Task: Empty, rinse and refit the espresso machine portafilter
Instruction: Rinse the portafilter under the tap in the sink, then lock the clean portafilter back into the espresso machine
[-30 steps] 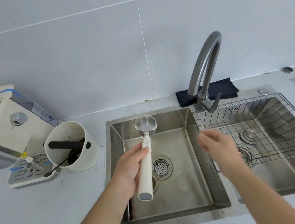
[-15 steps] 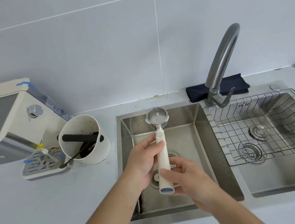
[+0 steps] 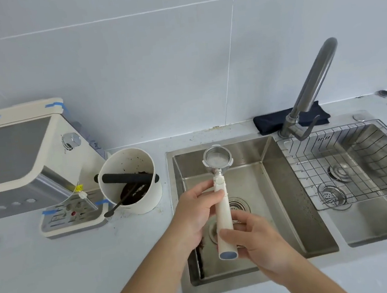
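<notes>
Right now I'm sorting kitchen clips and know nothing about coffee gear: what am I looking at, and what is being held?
One camera, worn on the person's head, looks down at a counter. Both hands hold a portafilter, the handled metal cup from an espresso machine, over the left sink basin. The left hand grips the cream handle near the cup; the right hand grips its near end. Beside the machine stands a white tub with dark coffee grounds. The tap stands behind the sink divider, and no water shows.
</notes>
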The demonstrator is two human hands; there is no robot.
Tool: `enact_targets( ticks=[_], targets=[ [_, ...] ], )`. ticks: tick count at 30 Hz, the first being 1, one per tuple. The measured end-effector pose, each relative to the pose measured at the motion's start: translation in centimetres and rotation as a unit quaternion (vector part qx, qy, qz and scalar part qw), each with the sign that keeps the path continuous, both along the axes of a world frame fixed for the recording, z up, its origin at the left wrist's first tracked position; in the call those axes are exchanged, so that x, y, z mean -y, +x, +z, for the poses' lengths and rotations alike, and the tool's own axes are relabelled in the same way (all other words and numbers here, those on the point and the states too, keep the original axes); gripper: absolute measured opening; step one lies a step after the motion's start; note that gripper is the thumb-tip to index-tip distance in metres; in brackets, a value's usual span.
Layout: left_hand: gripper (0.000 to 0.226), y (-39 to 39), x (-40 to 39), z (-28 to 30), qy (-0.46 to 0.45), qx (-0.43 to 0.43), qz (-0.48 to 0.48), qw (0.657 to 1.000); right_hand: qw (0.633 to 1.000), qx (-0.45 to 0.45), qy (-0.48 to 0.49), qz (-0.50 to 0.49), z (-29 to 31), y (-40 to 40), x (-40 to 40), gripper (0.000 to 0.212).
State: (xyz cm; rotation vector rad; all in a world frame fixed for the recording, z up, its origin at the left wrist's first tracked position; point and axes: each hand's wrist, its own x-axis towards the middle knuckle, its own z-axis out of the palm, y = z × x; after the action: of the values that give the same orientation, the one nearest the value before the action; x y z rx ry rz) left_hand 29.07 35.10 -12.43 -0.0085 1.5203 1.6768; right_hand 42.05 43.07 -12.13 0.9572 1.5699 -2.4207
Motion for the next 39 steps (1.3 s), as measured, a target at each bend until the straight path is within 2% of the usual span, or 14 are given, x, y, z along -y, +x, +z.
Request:
enact_targets(
  ticks=[6,13,19,26,39],
  targets=[
    [0.028,-1.4,3.7,0.0,0.001,-0.021,-0.042,0.999,0.999,-0.003,0.012,-0.029,0.2,-1.0,4.2,0.029],
    [0.024,-2.6,8.7,0.4,0.002,-0.039,-0.083,0.996,0.998,-0.006,0.009,-0.059,0.3,-2.0,10.1,0.039],
    [0.022,-3.6,13.1,0.5,-0.002,-0.062,-0.116,0.991,0.998,0.0,0.025,-0.06,0.1,-2.4,14.6,0.045],
    [0.029,-5.2,19.0,0.0,-0.02,-0.075,-0.136,0.988,0.998,0.009,0.022,-0.055,-0.3,-3.9,20.5,0.047],
    [0.033,-8.3,28.7,-1.4,-0.083,-0.082,-0.1,0.988,0.993,0.059,0.012,0.098,-1.3,-8.0,26.6,0.058]
  ],
)
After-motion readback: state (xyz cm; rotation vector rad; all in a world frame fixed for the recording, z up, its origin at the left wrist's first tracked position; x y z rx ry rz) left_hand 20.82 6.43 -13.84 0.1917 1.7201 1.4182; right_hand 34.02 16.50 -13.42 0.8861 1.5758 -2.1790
